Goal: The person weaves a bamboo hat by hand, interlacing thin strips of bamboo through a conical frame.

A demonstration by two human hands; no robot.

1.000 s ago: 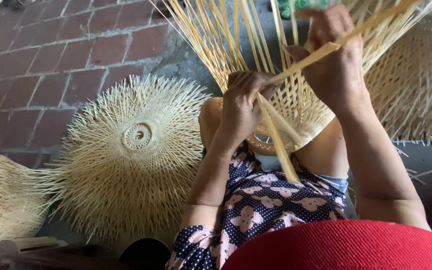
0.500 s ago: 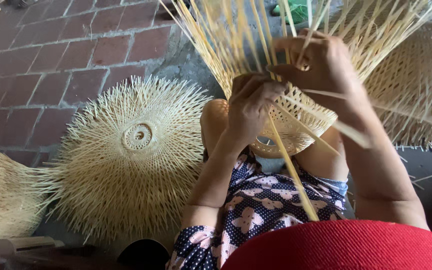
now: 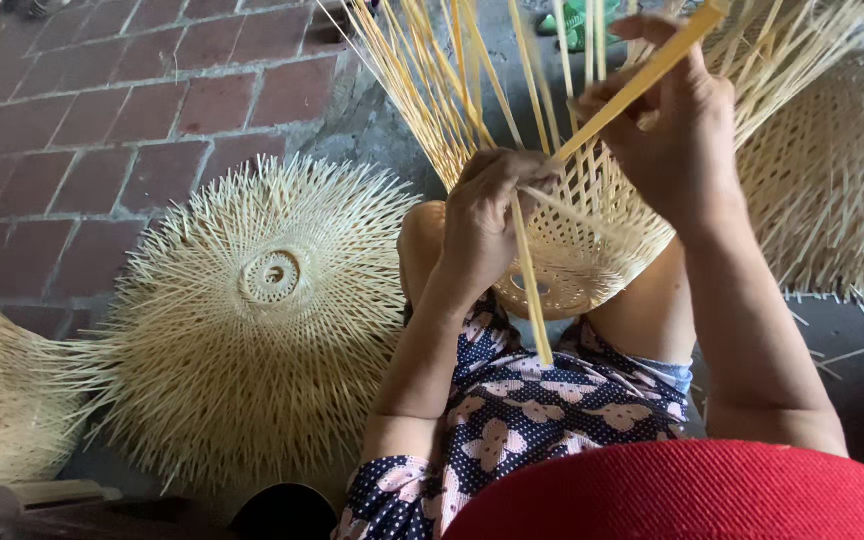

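Head view: half-woven bamboo basket (image 3: 577,265) rests on the lap between the knees, pale flat splints fanning upward; the left hand (image 3: 487,225) presses curled fingers (image 3: 522,170) onto the weave at its rim, and the right hand (image 3: 677,140) pinches one loose bamboo strip (image 3: 632,90) slanting across the uprights. Finished domed wicker piece (image 3: 262,320), bristly edged, lies beside it on the brick floor (image 3: 102,120); another at right (image 3: 842,190) is cut off, and the right fingertips are probably hidden behind the strip.

- half-woven basket (image 3: 572,265) rests on the person's knees, loose strips fanning up
- finished woven dome (image 3: 262,310) lies left of that basket, on the brick floor (image 3: 102,120)
- another woven piece (image 3: 842,180) right of the basket
- left hand (image 3: 487,220) and right hand (image 3: 677,135) both on the basket's strips
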